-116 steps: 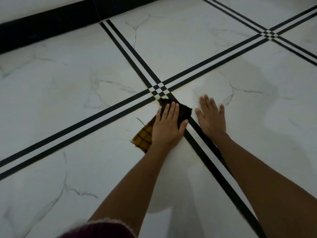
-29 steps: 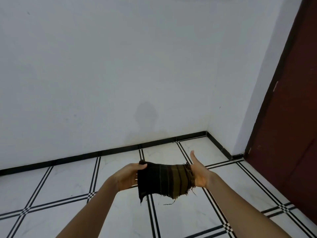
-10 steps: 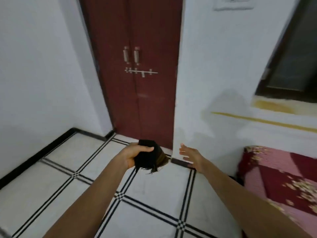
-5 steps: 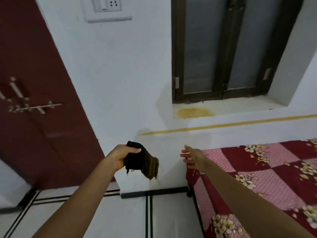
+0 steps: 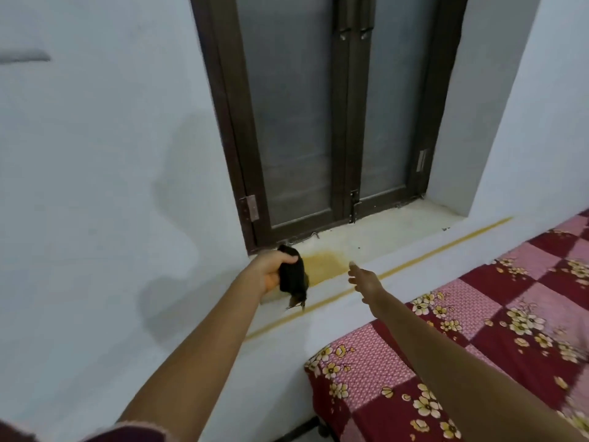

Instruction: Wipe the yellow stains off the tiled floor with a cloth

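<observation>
Mid-frame, the cloth [image 5: 293, 277] is squeezed in the left hand [image 5: 269, 272]; the right hand [image 5: 366, 281] is open. The yellow stain [image 5: 323, 263] could be smeared wider by the bunched cloth.

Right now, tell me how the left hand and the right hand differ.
The left hand is curled round a dark cloth; the right hand holds nothing, its fingers extended. The left hand sits left of the yellow stain, the right hand to its right. Both reach forward toward the window sill.
</observation>
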